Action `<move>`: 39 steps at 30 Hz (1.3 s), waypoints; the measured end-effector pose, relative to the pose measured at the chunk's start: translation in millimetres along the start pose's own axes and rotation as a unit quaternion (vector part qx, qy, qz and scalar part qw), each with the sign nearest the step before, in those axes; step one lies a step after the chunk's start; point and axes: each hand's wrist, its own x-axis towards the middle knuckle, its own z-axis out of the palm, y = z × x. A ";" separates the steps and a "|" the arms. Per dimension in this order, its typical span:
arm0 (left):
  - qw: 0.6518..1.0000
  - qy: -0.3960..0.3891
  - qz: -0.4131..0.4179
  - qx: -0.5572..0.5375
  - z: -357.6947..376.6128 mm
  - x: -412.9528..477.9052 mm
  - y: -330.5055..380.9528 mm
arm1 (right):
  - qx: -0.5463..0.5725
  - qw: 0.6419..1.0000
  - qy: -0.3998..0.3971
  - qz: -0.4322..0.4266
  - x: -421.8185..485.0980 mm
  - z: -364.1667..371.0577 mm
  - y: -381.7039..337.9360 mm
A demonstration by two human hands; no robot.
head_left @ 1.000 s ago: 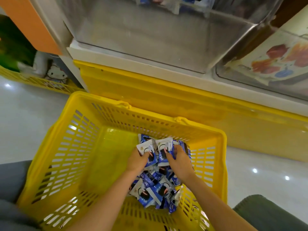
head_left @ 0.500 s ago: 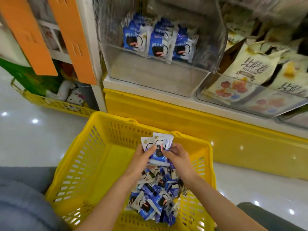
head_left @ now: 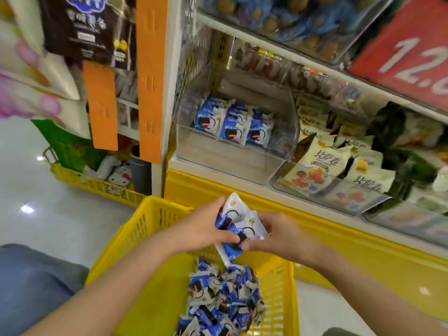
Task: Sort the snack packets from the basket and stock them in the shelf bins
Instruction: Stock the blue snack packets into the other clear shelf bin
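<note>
Red sign (head_left: pixel 407 44) up top reads "12." then cuts off, cream packets (head_left: pixel 324 163) say 比萨卷, rest's too blurry.

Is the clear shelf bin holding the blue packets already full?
No, the clear bin holds only a few blue packets at its back, with its front floor bare.

Both bare forearms reached forward; the left hand (head_left: pixel 203 226) and right hand (head_left: pixel 278 236) faced each other, fingers curled round blue-and-white foil snack packets (head_left: pixel 236 207).
</note>
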 end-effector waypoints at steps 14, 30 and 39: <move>0.966 0.073 0.048 -0.241 -78.2 -1.7 41.1 | 0.139 0.989 0.058 -0.008 33.8 -60.1 -68.1; 0.915 0.311 0.052 -0.253 -120.9 24.2 24.2 | -0.184 0.970 0.162 0.004 114.1 -117.0 -105.0; 0.908 0.282 0.033 -0.309 -114.3 44.6 26.5 | -0.356 0.887 0.233 0.179 186.4 -132.8 -32.9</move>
